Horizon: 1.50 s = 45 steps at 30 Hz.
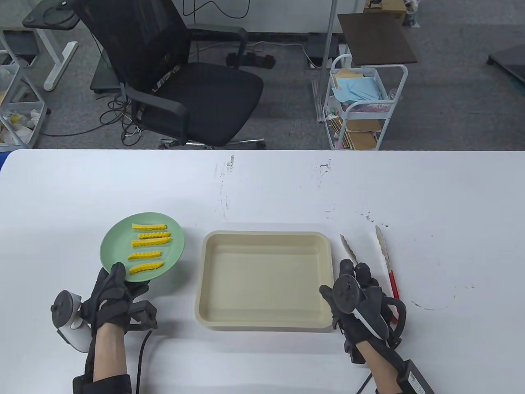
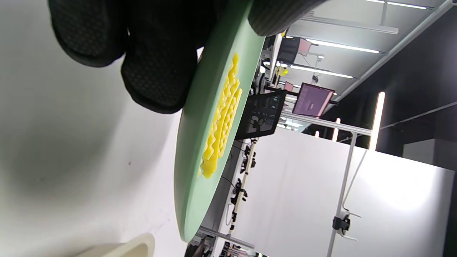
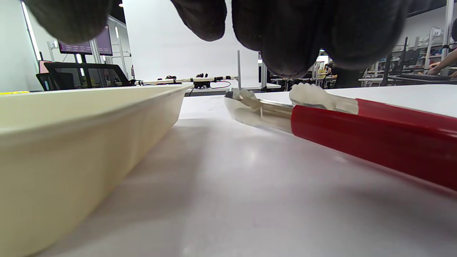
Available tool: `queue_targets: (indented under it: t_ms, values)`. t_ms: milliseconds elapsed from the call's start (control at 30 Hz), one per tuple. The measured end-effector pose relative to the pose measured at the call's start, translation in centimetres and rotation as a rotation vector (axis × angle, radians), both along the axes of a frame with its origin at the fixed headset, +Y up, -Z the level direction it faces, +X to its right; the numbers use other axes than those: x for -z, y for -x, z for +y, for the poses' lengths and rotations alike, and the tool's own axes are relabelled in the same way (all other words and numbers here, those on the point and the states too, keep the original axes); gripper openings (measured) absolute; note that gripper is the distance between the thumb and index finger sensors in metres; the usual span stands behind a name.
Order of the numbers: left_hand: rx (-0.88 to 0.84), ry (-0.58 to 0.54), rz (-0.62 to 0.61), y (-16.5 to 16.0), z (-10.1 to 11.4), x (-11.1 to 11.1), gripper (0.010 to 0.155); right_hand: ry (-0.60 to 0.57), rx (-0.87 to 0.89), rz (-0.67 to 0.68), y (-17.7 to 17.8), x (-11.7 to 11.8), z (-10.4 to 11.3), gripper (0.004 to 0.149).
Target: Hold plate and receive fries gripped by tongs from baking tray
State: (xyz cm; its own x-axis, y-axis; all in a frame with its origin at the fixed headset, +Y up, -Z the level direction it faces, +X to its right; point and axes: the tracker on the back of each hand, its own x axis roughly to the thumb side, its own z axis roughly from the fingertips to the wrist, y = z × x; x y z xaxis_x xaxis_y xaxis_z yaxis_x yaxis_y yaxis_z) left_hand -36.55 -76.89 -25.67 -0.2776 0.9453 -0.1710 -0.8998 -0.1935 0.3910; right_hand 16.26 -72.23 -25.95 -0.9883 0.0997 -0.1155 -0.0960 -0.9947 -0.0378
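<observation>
My left hand [image 1: 117, 285] grips the near rim of a round green plate [image 1: 115, 242], thumb on top and fingers [image 2: 157, 71] beneath, holding it a little above the table. Several yellow crinkle fries [image 1: 149, 240] lie on the plate [image 2: 192, 150]; they also show in the left wrist view [image 2: 223, 117]. The cream baking tray [image 1: 262, 234] stands empty at the middle. The tongs [image 1: 387, 254], with red handles and metal tips, lie on the table right of the tray. My right hand [image 1: 359, 291] hovers over their handle end; its fingers [image 3: 285, 43] hang just above the red handle [image 3: 375, 135].
The tray's side wall [image 3: 71, 142] stands close on the left of my right hand. An office chair [image 1: 184, 82] and a white trolley [image 1: 361, 106] stand beyond the table's far edge.
</observation>
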Motion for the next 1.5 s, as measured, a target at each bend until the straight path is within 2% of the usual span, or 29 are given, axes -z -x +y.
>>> queue_targets:
  t_ms: [233, 367, 567, 700, 767, 967, 1100, 1167, 1333, 1433, 1500]
  values:
    - [0.118, 0.144, -0.053, 0.6, -0.8, 0.4, 0.060, 0.017, -0.002, 0.017, 0.5, -0.1, -0.1, 0.081]
    - [0.163, 0.180, -0.100, 0.7, -1.0, 0.8, 0.060, 0.021, -0.015, 0.018, 0.7, -0.1, -0.2, 0.081]
    - [0.183, 0.207, -0.102, 0.7, -1.4, 0.9, 0.061, 0.027, -0.024, 0.025, 0.9, -0.2, -0.1, 0.081]
    - [0.212, 0.248, -0.092, 0.8, -1.4, 0.7, 0.068, 0.042, -0.020, 0.028, 0.9, -0.2, -0.1, 0.081]
    - [0.274, 0.277, -0.085, 0.9, -1.2, 0.6, 0.073, 0.042, -0.018, 0.030, 0.9, -0.2, -0.1, 0.081]
    - [0.503, 0.288, -0.061, 0.6, 0.6, 0.2, 0.077, 0.041, -0.018, 0.035, 1.0, -0.2, -0.2, 0.081]
    - [0.671, 0.201, -0.072, -0.9, 2.5, 0.0, 0.077, 0.040, -0.021, 0.040, 1.2, -0.3, -0.2, 0.081]
    - [0.762, 0.109, -0.112, -2.3, 3.6, 0.0, 0.076, 0.035, -0.020, 0.047, 1.3, -0.4, -0.1, 0.081]
    - [0.819, -0.186, -0.332, -7.6, 5.5, -0.2, 0.072, 0.033, -0.004, 0.080, 1.8, -0.6, 0.0, 0.081]
    - [1.018, -0.235, -0.386, -10.8, 5.9, -0.9, 0.072, 0.019, 0.022, 0.127, 2.1, -0.8, 0.1, 0.081]
    - [1.277, -0.270, -0.427, -13.1, 6.1, -1.5, 0.073, -0.042, 0.067, 0.198, 2.5, -0.9, 0.2, 0.080]
